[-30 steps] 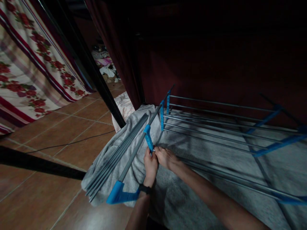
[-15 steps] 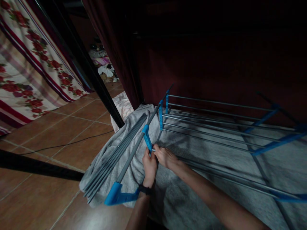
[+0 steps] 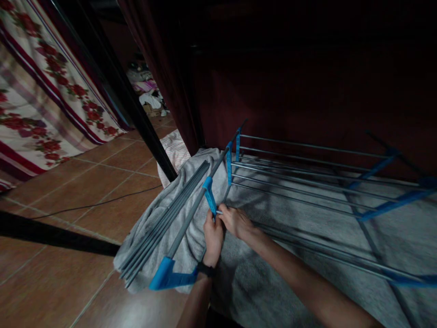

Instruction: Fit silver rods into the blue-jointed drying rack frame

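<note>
While my left hand [image 3: 213, 237] grips the blue bracket [image 3: 210, 199], my right hand [image 3: 235, 221] pinches a thin rod [image 3: 219, 212] beside it; grey tubes [image 3: 166, 222] lie farther left.

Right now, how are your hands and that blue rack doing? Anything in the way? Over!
Left hand on blue bracket, lower end; right hand pinching metal rod there. Whether they're joined: can't tell. Loose grey rods alongside, clear of both hands.

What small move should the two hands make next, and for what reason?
Probably the right hand should gently press the thin rod toward the blue bracket while the left hand steadies it: both hands meet at the bracket's lower end, the rod's tip is there, and whether it is fully seated cannot be seen.
</note>
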`<state>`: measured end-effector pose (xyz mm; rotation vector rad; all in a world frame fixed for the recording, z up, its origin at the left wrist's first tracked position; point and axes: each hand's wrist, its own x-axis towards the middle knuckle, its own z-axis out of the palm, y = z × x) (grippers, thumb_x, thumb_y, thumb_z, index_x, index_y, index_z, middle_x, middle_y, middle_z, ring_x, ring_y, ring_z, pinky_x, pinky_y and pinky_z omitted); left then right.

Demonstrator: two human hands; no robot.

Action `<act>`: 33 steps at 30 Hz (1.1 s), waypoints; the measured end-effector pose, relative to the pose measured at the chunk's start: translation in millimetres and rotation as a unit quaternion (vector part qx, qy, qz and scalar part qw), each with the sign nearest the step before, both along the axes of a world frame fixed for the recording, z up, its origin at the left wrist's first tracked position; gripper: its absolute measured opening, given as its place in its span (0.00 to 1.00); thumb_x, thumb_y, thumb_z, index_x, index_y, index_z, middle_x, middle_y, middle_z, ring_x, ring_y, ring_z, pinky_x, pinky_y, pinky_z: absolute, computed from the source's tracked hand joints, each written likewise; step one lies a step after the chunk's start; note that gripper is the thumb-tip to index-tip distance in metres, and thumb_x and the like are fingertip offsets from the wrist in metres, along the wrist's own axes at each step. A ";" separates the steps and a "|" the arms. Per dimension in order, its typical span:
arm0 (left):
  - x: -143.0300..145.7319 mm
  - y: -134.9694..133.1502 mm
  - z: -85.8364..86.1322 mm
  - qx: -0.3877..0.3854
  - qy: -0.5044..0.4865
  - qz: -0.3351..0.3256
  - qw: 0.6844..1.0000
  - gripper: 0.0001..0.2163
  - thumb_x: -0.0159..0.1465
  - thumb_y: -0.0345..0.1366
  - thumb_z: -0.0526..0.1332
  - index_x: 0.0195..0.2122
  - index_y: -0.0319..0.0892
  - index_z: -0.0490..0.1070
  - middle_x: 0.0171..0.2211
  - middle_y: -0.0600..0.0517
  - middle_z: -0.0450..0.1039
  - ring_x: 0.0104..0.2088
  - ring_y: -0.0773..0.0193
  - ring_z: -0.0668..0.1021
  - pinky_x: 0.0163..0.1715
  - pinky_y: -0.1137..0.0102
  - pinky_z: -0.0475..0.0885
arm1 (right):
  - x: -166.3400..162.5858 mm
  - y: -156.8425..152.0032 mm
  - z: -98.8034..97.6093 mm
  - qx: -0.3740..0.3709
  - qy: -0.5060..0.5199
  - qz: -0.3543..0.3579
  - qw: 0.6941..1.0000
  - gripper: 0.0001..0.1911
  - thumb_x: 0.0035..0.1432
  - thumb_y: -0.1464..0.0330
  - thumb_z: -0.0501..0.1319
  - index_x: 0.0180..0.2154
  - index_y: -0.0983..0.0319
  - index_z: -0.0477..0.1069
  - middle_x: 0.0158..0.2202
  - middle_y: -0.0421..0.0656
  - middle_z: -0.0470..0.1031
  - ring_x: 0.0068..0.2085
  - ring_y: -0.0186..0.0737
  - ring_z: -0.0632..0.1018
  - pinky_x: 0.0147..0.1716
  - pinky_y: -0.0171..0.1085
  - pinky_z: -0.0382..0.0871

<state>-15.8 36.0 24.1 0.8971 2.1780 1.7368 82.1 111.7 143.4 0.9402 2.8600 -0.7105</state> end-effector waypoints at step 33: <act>36.0 -44.1 -33.1 -0.263 0.506 -0.078 0.818 0.22 0.70 0.25 0.52 0.60 0.40 0.78 0.52 0.39 0.81 0.57 0.48 0.80 0.63 0.52 0.74 | 5.4 1.4 -9.7 0.026 0.019 0.013 0.999 0.18 0.77 0.67 0.48 0.58 0.56 0.73 0.56 0.47 0.83 0.54 0.45 0.83 0.52 0.39 0.71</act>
